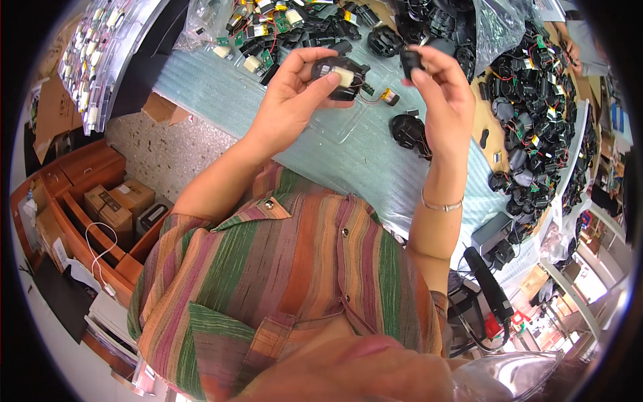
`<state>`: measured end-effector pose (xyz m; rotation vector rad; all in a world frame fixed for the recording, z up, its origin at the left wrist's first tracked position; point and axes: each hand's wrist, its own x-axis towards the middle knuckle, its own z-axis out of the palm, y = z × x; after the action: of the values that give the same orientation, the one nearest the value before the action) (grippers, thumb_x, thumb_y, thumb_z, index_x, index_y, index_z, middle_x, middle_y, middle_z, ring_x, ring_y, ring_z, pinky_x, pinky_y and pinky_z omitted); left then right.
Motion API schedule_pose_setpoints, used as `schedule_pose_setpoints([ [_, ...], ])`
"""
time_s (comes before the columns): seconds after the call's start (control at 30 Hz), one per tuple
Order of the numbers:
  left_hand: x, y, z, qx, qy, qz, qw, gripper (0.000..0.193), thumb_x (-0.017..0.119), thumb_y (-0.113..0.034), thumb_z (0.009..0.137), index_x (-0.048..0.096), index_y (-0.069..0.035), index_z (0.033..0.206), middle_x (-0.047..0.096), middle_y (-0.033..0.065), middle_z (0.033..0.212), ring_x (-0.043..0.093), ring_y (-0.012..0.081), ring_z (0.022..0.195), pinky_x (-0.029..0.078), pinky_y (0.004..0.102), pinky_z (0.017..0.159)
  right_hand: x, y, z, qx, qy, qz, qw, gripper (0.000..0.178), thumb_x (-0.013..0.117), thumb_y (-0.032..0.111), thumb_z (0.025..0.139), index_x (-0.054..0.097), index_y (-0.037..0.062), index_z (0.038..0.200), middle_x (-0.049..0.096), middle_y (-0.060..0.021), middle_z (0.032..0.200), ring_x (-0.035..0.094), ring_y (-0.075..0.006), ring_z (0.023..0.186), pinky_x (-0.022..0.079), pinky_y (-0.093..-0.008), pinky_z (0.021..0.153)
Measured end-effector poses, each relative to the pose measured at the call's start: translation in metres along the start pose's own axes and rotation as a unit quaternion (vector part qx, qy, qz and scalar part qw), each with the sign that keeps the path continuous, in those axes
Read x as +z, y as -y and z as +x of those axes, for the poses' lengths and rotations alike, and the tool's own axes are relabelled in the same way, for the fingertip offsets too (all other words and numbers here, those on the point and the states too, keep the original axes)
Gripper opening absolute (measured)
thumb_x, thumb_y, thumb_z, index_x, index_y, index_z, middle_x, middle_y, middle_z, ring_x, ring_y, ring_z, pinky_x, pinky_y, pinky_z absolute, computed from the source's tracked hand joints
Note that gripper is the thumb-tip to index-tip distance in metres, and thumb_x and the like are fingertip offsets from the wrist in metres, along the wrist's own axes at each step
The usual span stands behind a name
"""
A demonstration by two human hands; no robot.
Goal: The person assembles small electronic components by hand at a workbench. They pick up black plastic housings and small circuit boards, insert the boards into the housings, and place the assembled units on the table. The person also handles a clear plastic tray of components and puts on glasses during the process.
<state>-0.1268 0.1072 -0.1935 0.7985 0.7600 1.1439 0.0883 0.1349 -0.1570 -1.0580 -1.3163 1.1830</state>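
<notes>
My left hand (284, 100) grips a rounded black plastic housing (324, 68) over the table, its thumb pressing on a cream-coloured block (345, 75) set in it. Thin wires run from the housing to a small silver-and-yellow battery pack (390, 97), which is to its right. A little farther right, my right hand (449, 100) pinches a small black plastic piece (410, 63) between thumb and fingers, apart from the housing. Just left of my right wrist, a round black housing (407, 128) rests on the pale blue foam sheet (335, 151).
Loose circuit boards, batteries and black parts (268, 30) cover the table's far side. Many black housings (529, 127) are heaped on the right. A clear plastic bag (501, 30) lies at the back. Lower left, an open wooden drawer unit (84, 171) holds boxes; a black armrest (487, 285) stands lower right.
</notes>
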Motion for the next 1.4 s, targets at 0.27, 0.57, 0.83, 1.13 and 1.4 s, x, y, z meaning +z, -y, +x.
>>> schedule_pose_setpoints([
  [0.27, 0.024, -0.004, 0.005, -0.001, 0.037, 0.000, 0.999, 0.034, 0.047, -0.008, 0.102, 0.044, -0.003, 0.135, 0.056, 0.0056, 0.119, 0.057, 0.0159, 0.112, 0.056, 0.0393, 0.090, 0.024, 0.011, -0.030, -0.058, 0.041, -0.148, 0.986, 0.027, 0.069, 0.003, 0.086, 0.069, 0.0041, 0.112, 0.056, -0.0046, 0.094, 0.052, -0.0086, 0.070, 0.045, -0.0215, 0.066],
  [0.57, 0.027, -0.007, 0.008, -0.024, 0.052, 0.022, 0.998, 0.036, 0.041, -0.010, 0.104, 0.044, -0.003, 0.139, 0.055, 0.0080, 0.127, 0.058, 0.0149, 0.112, 0.054, 0.0354, 0.093, 0.028, -0.008, -0.042, -0.215, -0.062, -0.310, 0.924, 0.032, 0.081, 0.002, 0.073, 0.071, 0.0055, 0.103, 0.059, -0.0067, 0.103, 0.061, -0.0150, 0.083, 0.052, -0.0259, 0.067],
  [0.83, 0.036, -0.010, 0.007, 0.015, 0.067, 0.106, 0.992, 0.037, 0.038, -0.010, 0.105, 0.043, -0.004, 0.141, 0.053, 0.0064, 0.133, 0.057, 0.0132, 0.114, 0.052, 0.0321, 0.095, 0.027, -0.011, -0.043, -0.229, -0.092, -0.311, 0.918, 0.034, 0.081, -0.001, 0.070, 0.071, 0.0047, 0.102, 0.062, -0.0066, 0.097, 0.061, -0.0195, 0.084, 0.052, -0.0288, 0.070],
  [1.13, 0.038, -0.005, 0.002, 0.028, 0.061, 0.088, 0.994, 0.036, 0.044, -0.012, 0.104, 0.047, 0.000, 0.137, 0.056, 0.0079, 0.129, 0.057, 0.0110, 0.111, 0.049, 0.0274, 0.094, 0.020, -0.010, -0.040, -0.266, -0.077, -0.344, 0.897, 0.033, 0.081, 0.002, 0.071, 0.072, 0.0057, 0.102, 0.062, -0.0055, 0.098, 0.060, -0.0207, 0.084, 0.051, -0.0294, 0.074],
  [1.4, 0.035, -0.004, 0.003, 0.126, 0.079, 0.170, 0.974, 0.033, 0.059, -0.004, 0.095, 0.053, 0.001, 0.127, 0.063, 0.0056, 0.112, 0.055, 0.0055, 0.090, 0.044, 0.0194, 0.075, 0.015, -0.013, -0.039, -0.100, -0.039, -0.069, 0.992, 0.038, 0.082, 0.012, 0.075, 0.069, 0.0050, 0.110, 0.064, -0.0080, 0.114, 0.062, -0.0204, 0.097, 0.051, -0.0306, 0.084],
])
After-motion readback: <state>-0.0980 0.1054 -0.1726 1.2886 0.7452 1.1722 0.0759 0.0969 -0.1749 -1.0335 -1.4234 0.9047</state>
